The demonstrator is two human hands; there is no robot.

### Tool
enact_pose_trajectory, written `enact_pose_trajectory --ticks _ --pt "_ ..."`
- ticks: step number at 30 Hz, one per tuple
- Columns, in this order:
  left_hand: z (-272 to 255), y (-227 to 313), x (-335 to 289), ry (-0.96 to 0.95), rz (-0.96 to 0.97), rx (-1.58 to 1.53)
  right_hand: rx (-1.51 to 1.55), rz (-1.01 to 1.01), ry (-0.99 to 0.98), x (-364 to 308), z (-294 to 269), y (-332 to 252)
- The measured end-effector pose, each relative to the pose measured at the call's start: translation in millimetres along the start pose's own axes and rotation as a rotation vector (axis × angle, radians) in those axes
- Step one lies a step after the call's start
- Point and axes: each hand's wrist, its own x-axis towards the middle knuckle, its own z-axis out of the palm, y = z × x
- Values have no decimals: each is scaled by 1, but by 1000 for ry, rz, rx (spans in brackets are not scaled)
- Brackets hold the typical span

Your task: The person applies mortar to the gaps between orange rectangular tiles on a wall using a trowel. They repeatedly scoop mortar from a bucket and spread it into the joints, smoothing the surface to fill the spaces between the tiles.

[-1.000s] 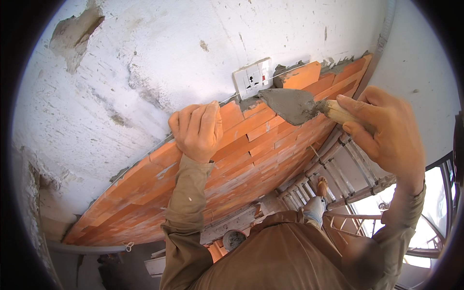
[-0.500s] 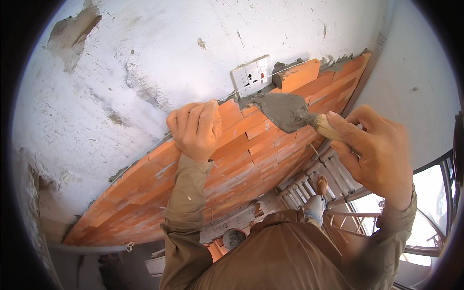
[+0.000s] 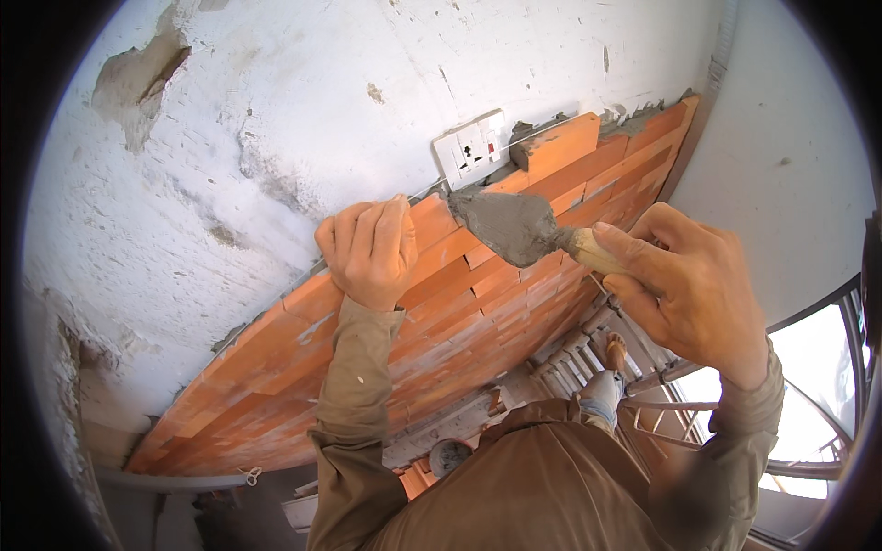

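My right hand (image 3: 689, 289) grips the wooden handle of a trowel (image 3: 510, 225), whose blade is coated in wet grey mortar. The blade's tip is at the top edge of an orange brick wall (image 3: 514, 285), just below a white wall socket (image 3: 470, 149). My left hand (image 3: 369, 253) is closed at the wall's top course, left of the trowel, with its fingers curled; whatever lies inside them is hidden. Right of the socket, a single brick (image 3: 562, 147) stands above the course with mortar on its end. A thin string runs along the top, past the socket and this brick.
Behind the bricks rises a rough white wall (image 3: 303, 101) with chipped patches. Low down are a bucket of mortar (image 3: 450, 455), a wooden-railed frame (image 3: 675, 422) and my foot (image 3: 616, 351) on slatted bars. A bright window (image 3: 813, 386) is at the right.
The trowel and my right hand have moved left and slightly down, bringing the blade closer to my left hand. My left hand stays at nearly the same place on the wall.
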Motion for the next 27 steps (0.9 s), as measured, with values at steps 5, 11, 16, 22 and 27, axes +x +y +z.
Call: enact_pose_trajectory --ticks 5,11,16,22,27 --pt "2 -4 -4 3 20 22 161 92 25 -12 11 10" --pt "2 -2 -4 -1 20 12 374 209 38 -27 15 26" --pt "3 -2 -2 5 31 22 365 214 99 -33 23 30" --pt "1 -2 -2 -5 38 27 392 196 79 -25 28 33" --pt "1 0 0 -19 34 39 377 159 111 -24 34 37"
